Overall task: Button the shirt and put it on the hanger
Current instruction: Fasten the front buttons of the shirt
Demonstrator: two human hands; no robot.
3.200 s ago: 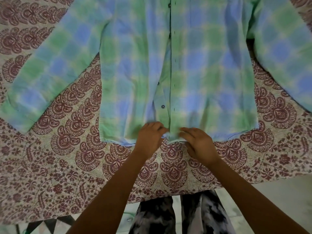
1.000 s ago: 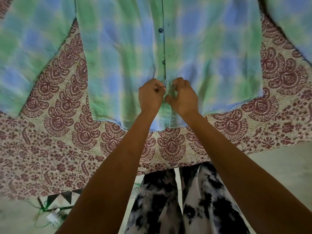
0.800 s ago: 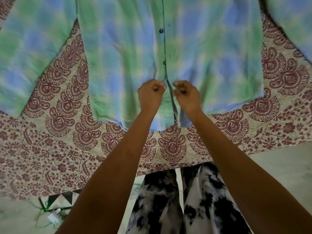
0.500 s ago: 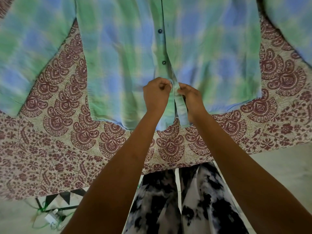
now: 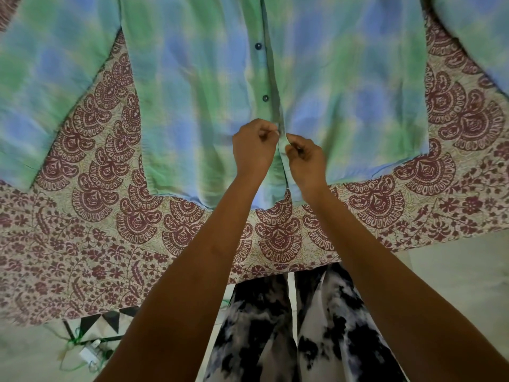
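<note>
A green and blue checked shirt [image 5: 192,92] lies flat, front up, on a patterned bedspread, its hem towards me. Two dark buttons [image 5: 265,98] show on the left front edge above my hands. My left hand [image 5: 254,146] pinches the left front edge near the hem. My right hand [image 5: 305,158] pinches the right front edge beside it. The two hands almost touch at the shirt's opening. The button between my fingers is hidden. No hanger is in view.
The cream bedspread [image 5: 275,238] with maroon paisley print hangs over the bed's near edge. My legs in black and white trousers [image 5: 289,326] stand against it. A small white device with green wire [image 5: 91,354] lies on the pale floor at lower left.
My hands moved up from the hem to the shirt's lower front opening. They pulled the two edges apart, then brought them close together again.
</note>
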